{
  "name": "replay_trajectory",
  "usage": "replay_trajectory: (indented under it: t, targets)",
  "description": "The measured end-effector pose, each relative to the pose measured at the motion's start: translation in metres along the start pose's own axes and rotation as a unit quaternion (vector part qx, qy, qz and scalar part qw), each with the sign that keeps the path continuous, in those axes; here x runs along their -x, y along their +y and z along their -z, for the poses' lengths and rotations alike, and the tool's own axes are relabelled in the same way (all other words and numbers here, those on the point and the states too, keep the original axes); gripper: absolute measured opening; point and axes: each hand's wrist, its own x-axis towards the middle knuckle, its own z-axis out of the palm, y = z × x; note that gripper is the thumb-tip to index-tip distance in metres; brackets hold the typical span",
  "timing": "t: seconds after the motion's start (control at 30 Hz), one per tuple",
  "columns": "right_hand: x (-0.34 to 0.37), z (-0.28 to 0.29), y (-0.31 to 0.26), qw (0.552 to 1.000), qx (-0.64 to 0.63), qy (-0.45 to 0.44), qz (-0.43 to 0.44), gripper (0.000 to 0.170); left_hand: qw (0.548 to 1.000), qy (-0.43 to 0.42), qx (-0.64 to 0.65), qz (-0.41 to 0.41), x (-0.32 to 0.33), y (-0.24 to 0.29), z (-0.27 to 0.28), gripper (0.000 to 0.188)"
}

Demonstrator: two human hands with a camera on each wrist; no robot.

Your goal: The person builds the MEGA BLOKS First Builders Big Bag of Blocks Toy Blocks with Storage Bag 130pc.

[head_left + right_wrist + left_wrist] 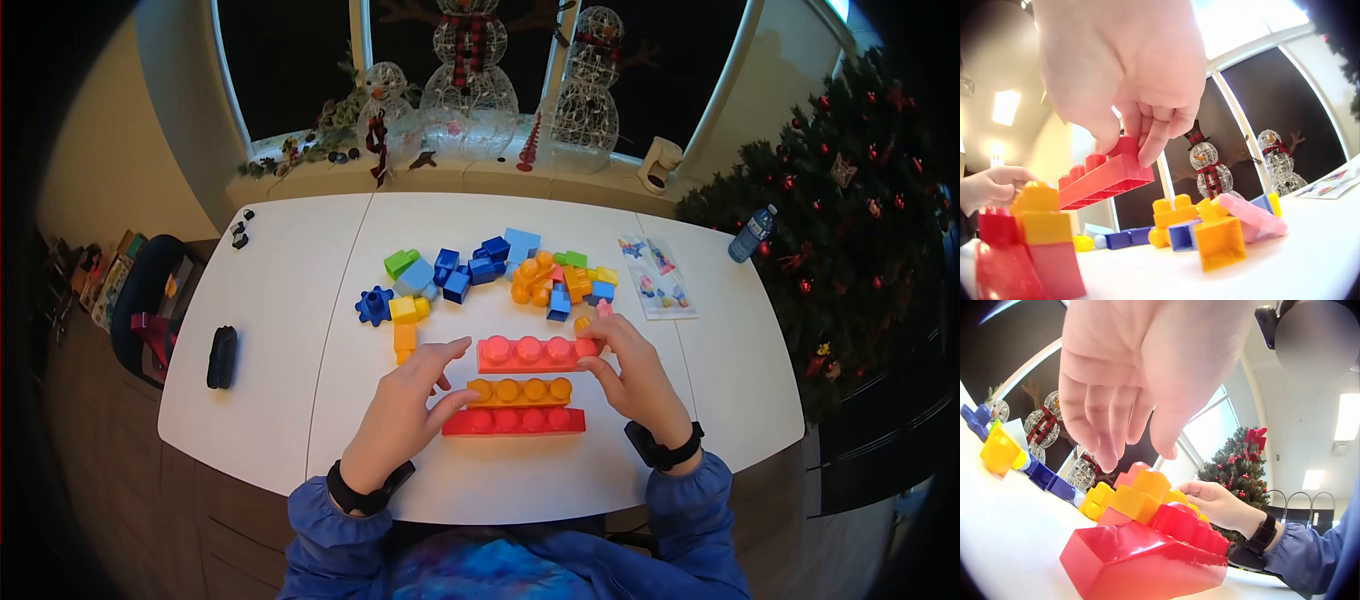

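My right hand (pixel 640 375) pinches the right end of a long coral toy brick (pixel 528 352) with one row of studs. In the right wrist view this coral brick (pixel 1107 181) is raised above the table, its hollow underside showing. Nearer me lies a long red brick (pixel 512 424). Right behind it an orange brick (pixel 520 393) sits on top of another coral brick (pixel 1057 269), seen from its end in the right wrist view. My left hand (pixel 405 398) hovers at the left ends of these bricks, fingers loosely bent and holding nothing, thumb close to the orange brick.
Behind the hands, several loose bricks lie in a band, among them a dark blue gear-like piece (pixel 374 306) and a yellow brick (pixel 409 308). A picture sheet (pixel 657 277) and a water bottle (pixel 752 234) are at right. A black case (pixel 222 357) lies at left.
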Motion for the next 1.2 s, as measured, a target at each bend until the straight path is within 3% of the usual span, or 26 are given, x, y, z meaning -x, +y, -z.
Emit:
replay_trajectory:
  t: [0.13, 0.23, 0.43, 1.2]
  targets:
    - [0.014, -0.002, -0.024, 0.999, -0.005, -0.037, 0.016, 0.024, 0.999, -0.041, -0.001, -0.022, 0.007, 0.005, 0.009, 0.039]
    - [0.027, -0.006, -0.029, 0.997, -0.029, -0.062, -0.017, 0.025, 0.995, -0.098, -0.005, 0.006, 0.015, 0.006, 0.013, 0.035]
    - [0.042, -0.017, -0.024, 0.998, -0.018, -0.063, -0.026, 0.028, 0.994, -0.094, -0.032, -0.048, 0.023, -0.007, 0.004, 0.033]
    - [0.053, -0.026, -0.008, 0.997, 0.046, -0.069, -0.007, 0.024, 0.988, -0.102, -0.107, -0.041, 0.026, -0.015, -0.007, 0.025]
